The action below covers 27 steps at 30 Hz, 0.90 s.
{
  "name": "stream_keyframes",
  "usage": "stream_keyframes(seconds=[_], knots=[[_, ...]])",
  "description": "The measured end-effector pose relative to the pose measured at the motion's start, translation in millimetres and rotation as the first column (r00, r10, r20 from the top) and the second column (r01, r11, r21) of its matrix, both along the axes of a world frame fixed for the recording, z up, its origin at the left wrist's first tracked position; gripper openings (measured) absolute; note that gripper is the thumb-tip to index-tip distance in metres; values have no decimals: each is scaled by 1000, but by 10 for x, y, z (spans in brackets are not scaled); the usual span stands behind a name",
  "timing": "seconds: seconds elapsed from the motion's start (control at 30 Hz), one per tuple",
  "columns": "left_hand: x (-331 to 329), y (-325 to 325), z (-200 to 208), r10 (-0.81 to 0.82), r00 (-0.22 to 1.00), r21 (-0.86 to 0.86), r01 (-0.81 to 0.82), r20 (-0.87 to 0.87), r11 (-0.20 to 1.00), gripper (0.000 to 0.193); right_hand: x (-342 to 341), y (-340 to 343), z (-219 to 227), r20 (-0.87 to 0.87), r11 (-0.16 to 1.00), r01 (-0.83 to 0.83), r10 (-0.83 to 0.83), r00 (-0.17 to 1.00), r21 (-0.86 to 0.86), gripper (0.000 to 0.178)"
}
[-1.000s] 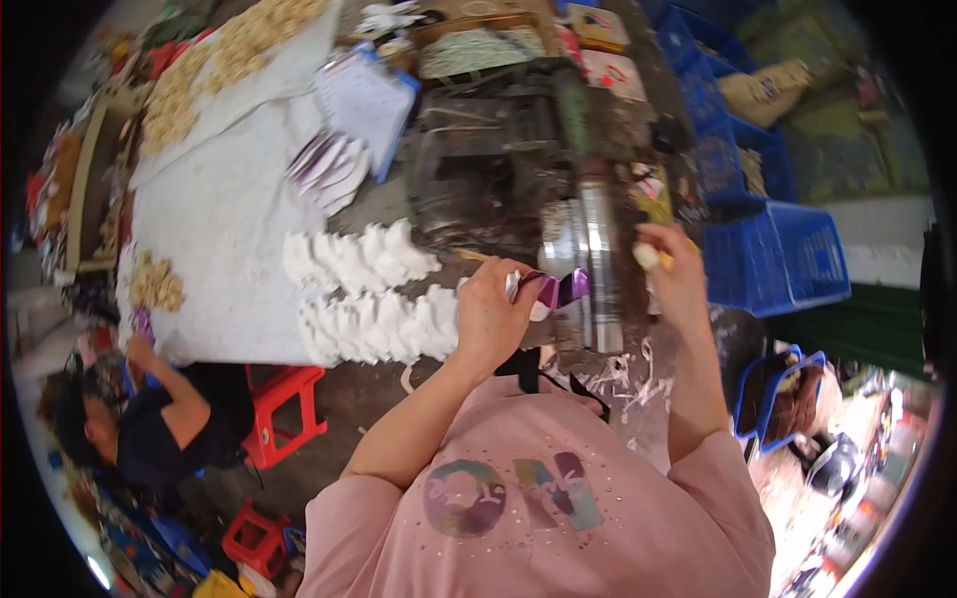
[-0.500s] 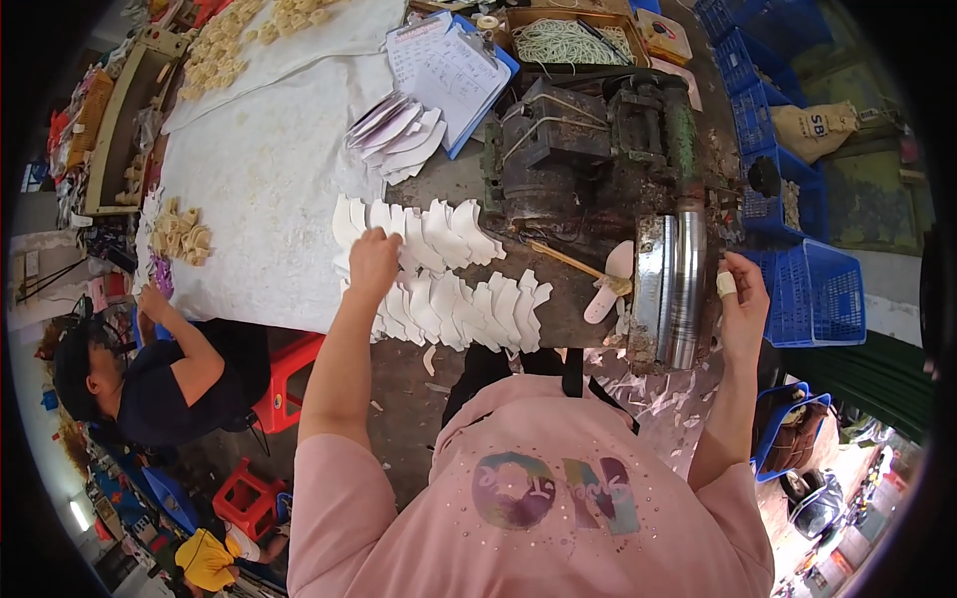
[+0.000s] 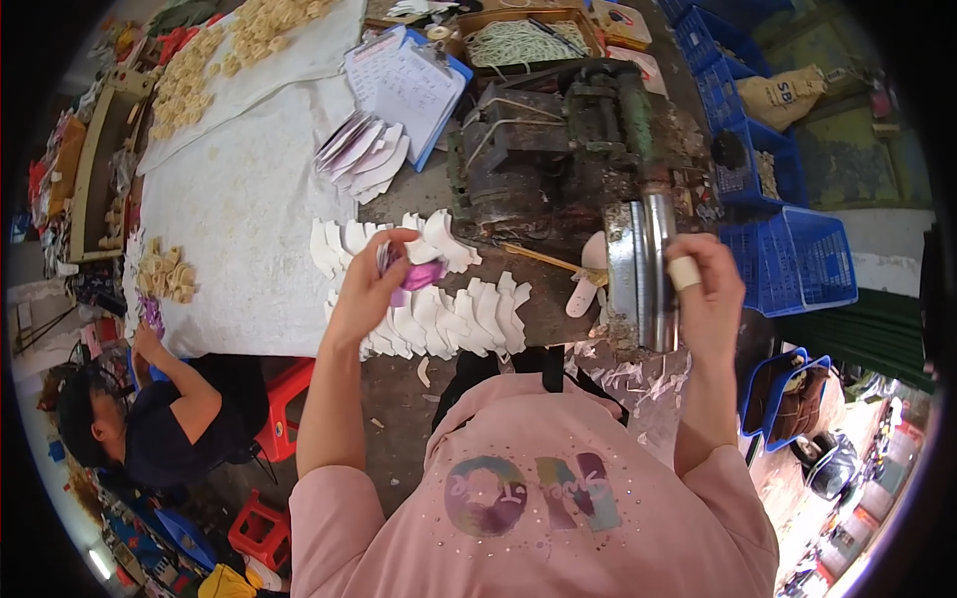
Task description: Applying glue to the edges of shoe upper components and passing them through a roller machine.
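Note:
My left hand (image 3: 374, 289) is closed on a curved cut-out piece (image 3: 425, 274) whose purple side shows, lifted above the white pieces. Under and beside it, matching white pieces overlap in two rows, a far row (image 3: 444, 239) and a near row (image 3: 454, 317). My right hand (image 3: 713, 299), one digit wrapped in pale tape, is at the right side of the shiny metal roller (image 3: 658, 269) of a machine (image 3: 523, 149). Its fingers are loosely bent, and I see nothing held in them; whether they touch the roller is unclear.
A wooden-handled brush (image 3: 538, 256) and a pink flat piece (image 3: 580, 296) lie left of the roller. Behind are stacked pieces (image 3: 364, 154), a clipboard (image 3: 424, 95) and a tray of cords (image 3: 523, 42). Blue crates (image 3: 788, 264) stand right; another person (image 3: 150, 409) sits left.
My left hand has picked up a piece from the far row, and its purple side now shows. My right hand has moved in toward the roller. The whole view has shifted slightly.

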<state>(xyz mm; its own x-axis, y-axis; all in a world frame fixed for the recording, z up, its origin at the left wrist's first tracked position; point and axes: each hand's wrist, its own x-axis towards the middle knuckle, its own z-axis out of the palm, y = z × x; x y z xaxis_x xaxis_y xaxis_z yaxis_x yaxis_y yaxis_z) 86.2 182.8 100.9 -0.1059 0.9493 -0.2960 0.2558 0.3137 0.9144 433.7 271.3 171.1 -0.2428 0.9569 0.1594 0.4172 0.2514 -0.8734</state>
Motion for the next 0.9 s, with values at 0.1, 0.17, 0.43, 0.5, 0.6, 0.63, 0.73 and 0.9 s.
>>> stream_keyframes(seconds=[0.1,0.17,0.43,0.5,0.6,0.63,0.73,0.9], knots=[[500,-1,288,25,930,171,-93,366,981,31,-450,-160,18,27,966,-233,231,972,116,20],[793,38,378,-51,910,297,-80,411,952,30,-709,-256,60,141,921,-307,279,950,242,23],[1473,90,464,-30,842,397,-222,538,891,35,-810,-428,-165,188,868,-187,110,976,460,29],[1565,67,460,15,857,390,-250,514,886,36,-784,-435,-163,204,843,-155,55,977,516,30],[1720,81,541,99,873,388,-311,478,867,37,-729,-409,-190,163,818,-159,81,983,552,29],[1759,88,569,137,874,390,-343,467,854,36,-708,-405,-218,162,818,-155,77,984,554,29],[1831,95,559,164,843,355,-382,512,853,35,-640,-390,-264,82,821,-146,120,989,553,22],[1779,148,621,150,915,285,-267,374,921,35,-339,-250,-70,-71,921,-202,238,969,332,14]])
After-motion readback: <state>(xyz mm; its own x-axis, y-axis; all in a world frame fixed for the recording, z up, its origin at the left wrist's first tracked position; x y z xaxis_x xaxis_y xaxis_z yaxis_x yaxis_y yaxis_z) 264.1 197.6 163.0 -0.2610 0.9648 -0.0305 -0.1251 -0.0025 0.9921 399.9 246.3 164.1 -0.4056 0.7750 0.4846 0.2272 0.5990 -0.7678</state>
